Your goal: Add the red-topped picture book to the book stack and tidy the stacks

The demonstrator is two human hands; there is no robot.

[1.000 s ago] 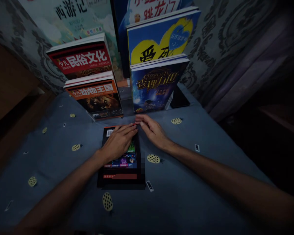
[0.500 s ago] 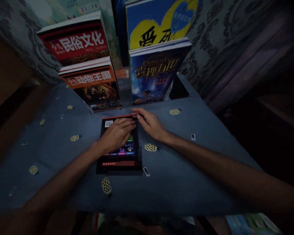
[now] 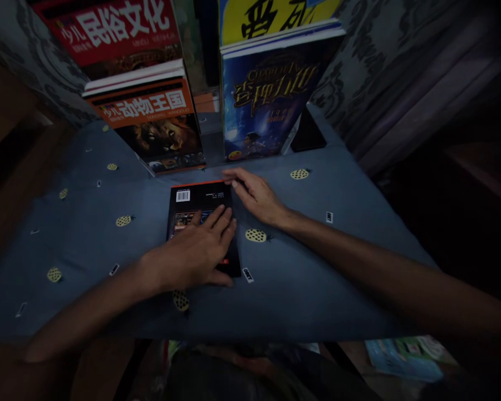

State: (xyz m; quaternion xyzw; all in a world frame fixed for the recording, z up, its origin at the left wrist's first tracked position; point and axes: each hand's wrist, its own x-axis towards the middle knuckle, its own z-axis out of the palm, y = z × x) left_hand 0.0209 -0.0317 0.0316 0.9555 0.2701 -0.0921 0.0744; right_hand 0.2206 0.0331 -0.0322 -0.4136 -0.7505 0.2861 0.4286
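A blue cloth with small yellow dotted patches covers the desk (image 3: 67,234). At the back left an orange-topped book with a lion on its cover (image 3: 152,125) leans upright, and a red book (image 3: 108,30) stands above and behind it. Toward the middle, the left hand (image 3: 194,253) lies flat, palm down with fingers spread, on the near half of a black book (image 3: 200,203) lying back cover up on the cloth, its barcode at the far left corner. The right hand (image 3: 256,195), open with loose fingers, rests at the black book's far right edge, fingertips touching that corner. Behind it a dark blue book (image 3: 267,100) stands upright, with a yellow one above it.
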